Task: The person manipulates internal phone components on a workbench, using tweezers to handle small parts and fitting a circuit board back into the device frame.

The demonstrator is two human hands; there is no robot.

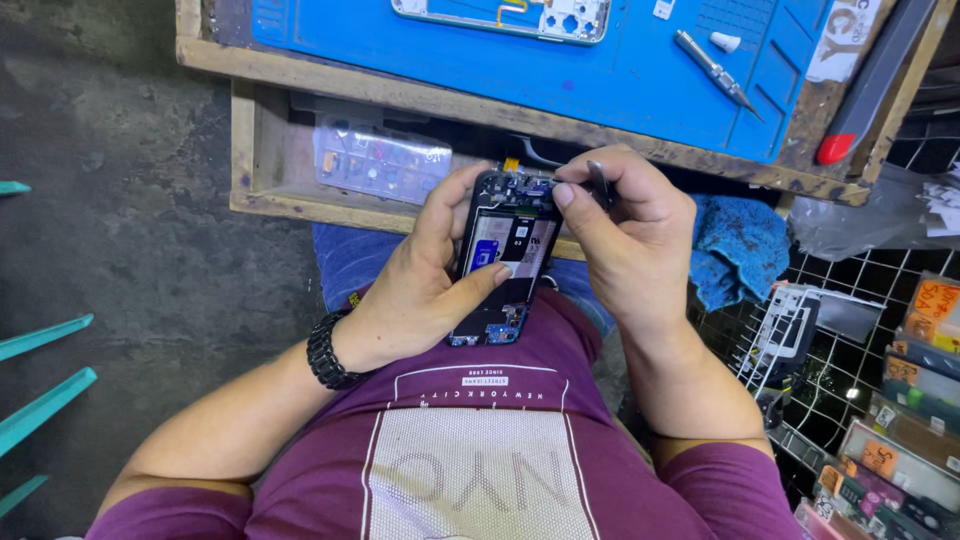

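From the head camera I look straight down at my lap. My left hand (420, 290) has its grip clamped on an opened phone (503, 262), back cover off, with the thumb laid across the exposed inner plate and the fingers wrapped behind the left edge. The phone sits upright between my two hands, above my maroon shirt (470, 450) and just below the edge of the tabletop (420, 95). A black bracelet (328, 352) rings that wrist.

My right hand (625, 235) has its grip pinched together on thin metal tweezers (598, 182), whose tip I cannot see clearly; the forefinger touches the phone's top right corner.

On the tabletop lies a blue work mat (600, 70). On the mat, well apart from my hands, are a phone frame (505, 17), a small screwdriver (716, 70) and a little white cap (725, 42) just beside it. Under the tabletop edge a clear parts box (380, 160) rests in an open wooden drawer (270, 150). A blue cloth (738, 245) lies just right of my right hand, and a wire rack (860, 330) with packaged goods stands further right.
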